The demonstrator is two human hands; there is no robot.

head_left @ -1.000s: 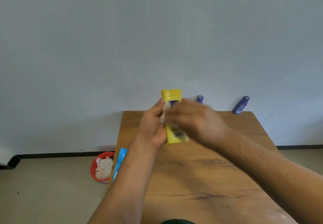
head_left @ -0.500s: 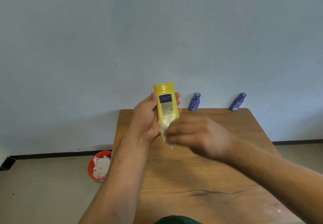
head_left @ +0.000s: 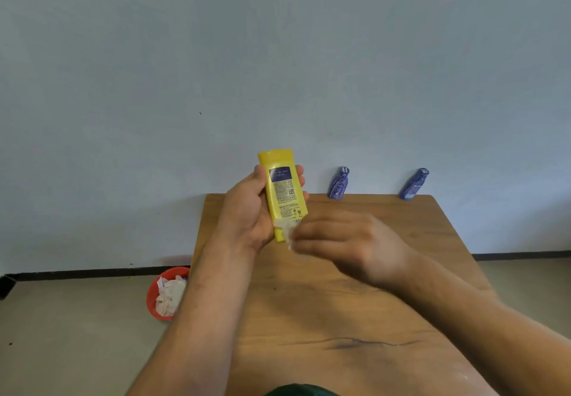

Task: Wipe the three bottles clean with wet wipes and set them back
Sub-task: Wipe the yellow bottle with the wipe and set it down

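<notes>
My left hand grips a yellow bottle upright above the wooden table, its printed back label facing me. My right hand pinches a crumpled white wet wipe against the bottle's lower end. Two blue bottles stand at the table's far edge against the wall: one near the middle, the other further right, both leaning slightly.
On the floor left of the table sits a red bin holding used white wipes. A grey wall rises right behind the table. A dark streak marks the tabletop near me.
My right hand slid the wipe from the bottle's upper part down to its lower end. The label and both blue bottles are now uncovered. The blue pack at the table's left edge has left the view.
</notes>
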